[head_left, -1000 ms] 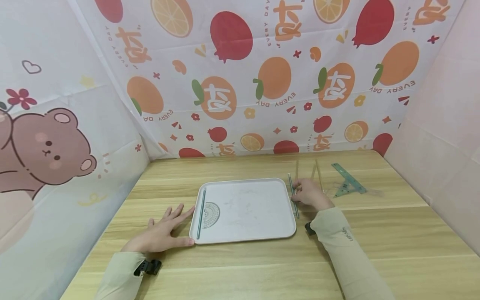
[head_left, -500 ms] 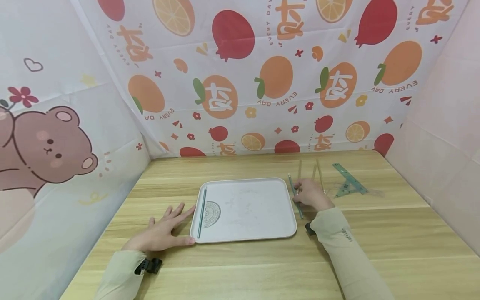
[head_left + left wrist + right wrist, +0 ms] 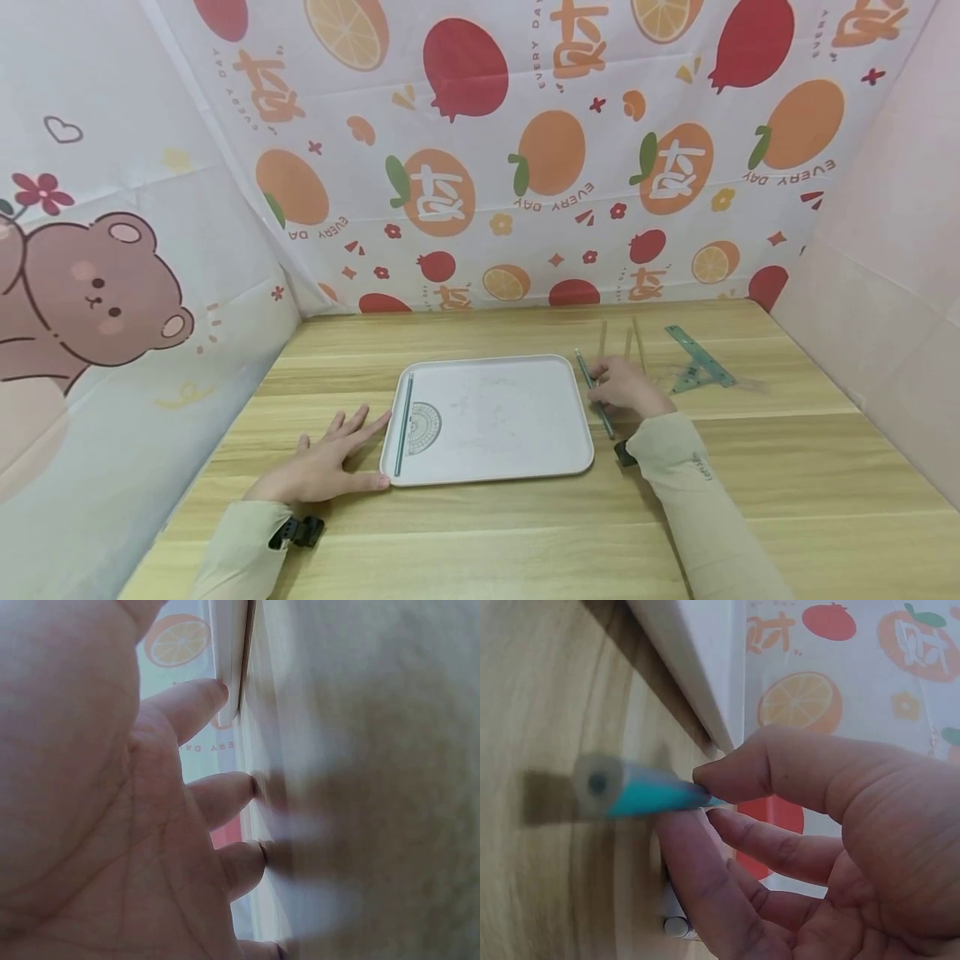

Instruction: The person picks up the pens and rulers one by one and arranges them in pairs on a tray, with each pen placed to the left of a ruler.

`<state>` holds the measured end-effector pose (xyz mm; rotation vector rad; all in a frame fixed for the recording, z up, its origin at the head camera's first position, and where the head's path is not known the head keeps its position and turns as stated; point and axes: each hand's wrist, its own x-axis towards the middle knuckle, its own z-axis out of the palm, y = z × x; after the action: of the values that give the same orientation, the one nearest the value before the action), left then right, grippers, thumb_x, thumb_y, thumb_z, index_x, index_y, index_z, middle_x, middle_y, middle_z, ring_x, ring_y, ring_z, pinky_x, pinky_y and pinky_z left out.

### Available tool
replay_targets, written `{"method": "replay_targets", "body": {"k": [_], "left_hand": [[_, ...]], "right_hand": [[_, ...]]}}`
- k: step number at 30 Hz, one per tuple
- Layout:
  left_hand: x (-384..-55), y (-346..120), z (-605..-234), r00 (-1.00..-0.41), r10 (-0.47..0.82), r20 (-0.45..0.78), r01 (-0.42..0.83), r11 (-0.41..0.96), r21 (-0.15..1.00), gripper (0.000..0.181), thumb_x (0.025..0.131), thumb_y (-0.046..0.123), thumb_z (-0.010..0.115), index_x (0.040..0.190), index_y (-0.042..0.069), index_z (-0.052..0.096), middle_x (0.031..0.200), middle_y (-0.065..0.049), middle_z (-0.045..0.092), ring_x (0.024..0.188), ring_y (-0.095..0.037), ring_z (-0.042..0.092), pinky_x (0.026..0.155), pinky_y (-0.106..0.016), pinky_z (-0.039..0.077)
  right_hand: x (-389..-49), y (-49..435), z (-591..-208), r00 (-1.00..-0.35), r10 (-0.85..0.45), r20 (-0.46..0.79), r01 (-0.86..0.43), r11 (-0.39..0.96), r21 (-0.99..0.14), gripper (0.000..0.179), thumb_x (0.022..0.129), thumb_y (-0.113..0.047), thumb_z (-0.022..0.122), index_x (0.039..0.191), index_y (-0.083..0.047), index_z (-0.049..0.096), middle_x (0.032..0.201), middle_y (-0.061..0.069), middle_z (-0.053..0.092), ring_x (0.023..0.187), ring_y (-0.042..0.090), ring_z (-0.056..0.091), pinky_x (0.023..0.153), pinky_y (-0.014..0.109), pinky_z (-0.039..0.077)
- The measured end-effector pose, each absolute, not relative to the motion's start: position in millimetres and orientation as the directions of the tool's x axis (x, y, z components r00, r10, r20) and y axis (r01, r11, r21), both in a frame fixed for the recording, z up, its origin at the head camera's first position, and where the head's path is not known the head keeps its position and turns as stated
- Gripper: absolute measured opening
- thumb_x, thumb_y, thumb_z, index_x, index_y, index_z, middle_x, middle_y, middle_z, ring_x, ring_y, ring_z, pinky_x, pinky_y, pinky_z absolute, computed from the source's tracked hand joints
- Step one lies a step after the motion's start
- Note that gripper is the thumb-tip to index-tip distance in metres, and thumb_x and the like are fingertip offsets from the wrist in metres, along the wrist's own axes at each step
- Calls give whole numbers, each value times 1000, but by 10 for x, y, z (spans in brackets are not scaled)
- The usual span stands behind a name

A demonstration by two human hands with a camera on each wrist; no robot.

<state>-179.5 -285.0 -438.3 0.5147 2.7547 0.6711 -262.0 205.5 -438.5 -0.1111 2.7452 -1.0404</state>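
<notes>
In the head view we see the right grip (image 3: 630,387) pinching a teal pencil (image 3: 582,365) near its middle, just beside the right rim of the white tray (image 3: 502,421). We see the left grip (image 3: 322,468) spread wide, its thumb touching the tray's near left corner and its index finger reaching the left rim. Inside, along that rim, lies a second pencil (image 3: 403,427) beside a protractor (image 3: 425,429).

From the left wrist we see fingers apart, one fingertip against the tray's edge, others down at the counter (image 3: 405,825).

From the right wrist we see thumb and forefinger pressed together on the pencil, its blunt end blurred; whether it touches the counter we cannot tell.
</notes>
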Motion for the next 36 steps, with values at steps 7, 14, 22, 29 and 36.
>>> {"method": "replay_targets", "body": {"k": [7, 14, 22, 29, 36], "left_hand": [[-1785, -2854, -4385, -902, 394, -174, 267, 829, 492, 102, 89, 64, 79, 172, 34, 28, 179, -27, 10, 161, -64, -2, 107, -96, -4], [-1784, -2852, -4386, -902, 392, -181, 262, 830, 492, 102, 89, 64, 79, 172, 34, 28, 179, -26, 10, 161, -63, -2, 107, -96, -4], [-1784, -2847, -4366, -903, 396, -169, 272, 829, 488, 102, 89, 64, 79, 172, 31, 29, 179, -28, 11, 160, -64, -1, 106, -97, -3], [-1788, -2844, -4373, -900, 397, -182, 270, 833, 483, 102, 89, 65, 79, 172, 32, 28, 179, -27, 9, 161, -64, -2, 107, -96, -3], [-1784, -2845, -4373, -900, 398, -176, 271, 829, 490, 102, 89, 64, 79, 172, 32, 28, 179, -28, 10, 160, -64, -2, 106, -97, -3]], "right_hand": [[-2560, 2067, -4321, -967, -178, -183, -9, 739, -673, 45, 94, -8, 72, 135, 8, 65, 108, 19, 74, 72, 15, 69, 73, 29, 58], [-2538, 2079, -4313, -963, -184, -198, 9, 712, -702, 44, 96, -6, 69, 138, 9, 63, 102, 15, 73, 73, 14, 66, 70, 26, 57], [-2501, 2103, -4273, -963, -184, -198, 19, 684, -730, 42, 97, -6, 67, 136, 8, 62, 110, 19, 73, 79, 17, 68, 72, 28, 59], [-2519, 2117, -4255, -967, -173, -187, 25, 667, -744, 49, 98, -7, 65, 143, 8, 58, 98, 13, 72, 70, 13, 66, 68, 26, 57], [-2566, 2111, -4255, -969, -162, -186, 50, 609, -792, 54, 100, -6, 63, 151, 7, 51, 82, 6, 67, 62, 12, 59, 63, 26, 53]]}}
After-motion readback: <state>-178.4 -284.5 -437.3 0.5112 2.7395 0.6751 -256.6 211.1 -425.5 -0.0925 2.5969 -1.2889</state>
